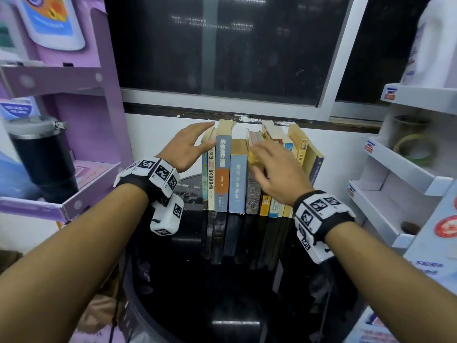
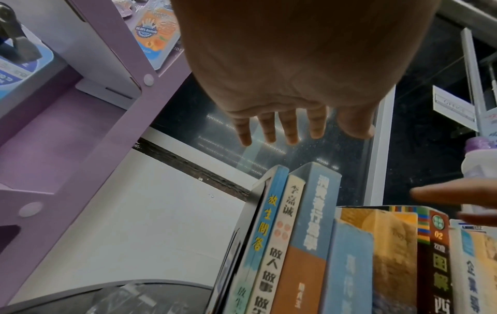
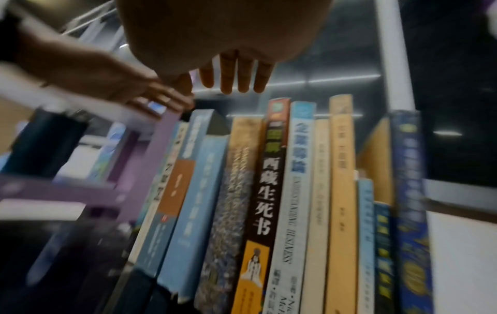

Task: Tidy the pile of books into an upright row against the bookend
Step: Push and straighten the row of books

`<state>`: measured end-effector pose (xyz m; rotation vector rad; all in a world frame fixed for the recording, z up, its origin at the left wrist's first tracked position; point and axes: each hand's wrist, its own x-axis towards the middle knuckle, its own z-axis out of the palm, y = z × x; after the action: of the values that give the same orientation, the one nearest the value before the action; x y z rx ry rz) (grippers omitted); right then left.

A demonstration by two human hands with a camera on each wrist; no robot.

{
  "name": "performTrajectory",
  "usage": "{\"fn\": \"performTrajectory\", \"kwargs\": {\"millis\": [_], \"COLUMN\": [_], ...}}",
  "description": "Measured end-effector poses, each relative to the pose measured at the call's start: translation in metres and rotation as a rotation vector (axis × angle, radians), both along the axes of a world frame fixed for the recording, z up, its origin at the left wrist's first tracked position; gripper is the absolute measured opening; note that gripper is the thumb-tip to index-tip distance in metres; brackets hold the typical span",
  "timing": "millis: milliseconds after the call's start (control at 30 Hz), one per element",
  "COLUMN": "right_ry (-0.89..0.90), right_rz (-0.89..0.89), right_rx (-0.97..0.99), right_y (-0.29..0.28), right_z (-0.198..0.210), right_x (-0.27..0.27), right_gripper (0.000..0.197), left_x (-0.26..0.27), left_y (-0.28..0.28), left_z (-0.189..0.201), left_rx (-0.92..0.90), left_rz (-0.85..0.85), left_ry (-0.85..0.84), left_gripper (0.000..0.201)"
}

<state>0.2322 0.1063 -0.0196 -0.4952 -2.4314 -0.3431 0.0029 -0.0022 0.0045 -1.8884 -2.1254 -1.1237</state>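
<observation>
The row of books [image 1: 257,174] stands upright on the dark glossy counter [image 1: 242,280], spines toward the person, right under both hands. The left hand [image 1: 190,147] hovers at the row's left end with its grip released: the fingers [image 2: 290,127] are straight and spread in the left wrist view, above the book tops. Whether its thumb touches the tall grey-blue book [image 1: 222,169] just beside it cannot be told. Below that hand, flat against the outermost book, stands the thin black bookend [image 2: 242,240]. The right hand [image 1: 274,169] is also slack, fingers straight, in front of the middle spines; it is blurred, so contact cannot be told. Beyond it, the rightmost books lean slightly rightward. A purple shelf [image 1: 81,100] stands to the left hand's outer side, a white rack [image 1: 400,184] to the right hand's.
</observation>
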Motion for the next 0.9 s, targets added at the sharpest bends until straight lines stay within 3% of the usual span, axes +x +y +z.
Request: {"fn": "performTrajectory", "kwargs": {"millis": [133,233,533,900], "right_ry": [-0.346,-0.465,-0.558,-0.539], "right_rz": [0.129,0.186,0.26,0.323], "right_rx": [0.247,0.339,0.454,0.554], "right_y": [0.003,0.009,0.04,0.059], "right_z": [-0.027,-0.044,-0.07,-0.087], "right_x": [-0.036,-0.056,-0.096,-0.108], "right_gripper": [0.059,0.064,0.069,0.071], "left_x": [-0.008,-0.017,-0.043,-0.046], "left_y": [0.008,0.015,0.049,0.076], "left_z": [0.003,0.002,-0.01,-0.028], "left_rx": [0.034,0.039,0.006,0.075], "left_rz": [-0.066,-0.089,-0.185,-0.279], "left_ry": [-0.003,-0.008,-0.052,-0.041], "left_gripper": [0.052,0.05,0.056,0.067]}}
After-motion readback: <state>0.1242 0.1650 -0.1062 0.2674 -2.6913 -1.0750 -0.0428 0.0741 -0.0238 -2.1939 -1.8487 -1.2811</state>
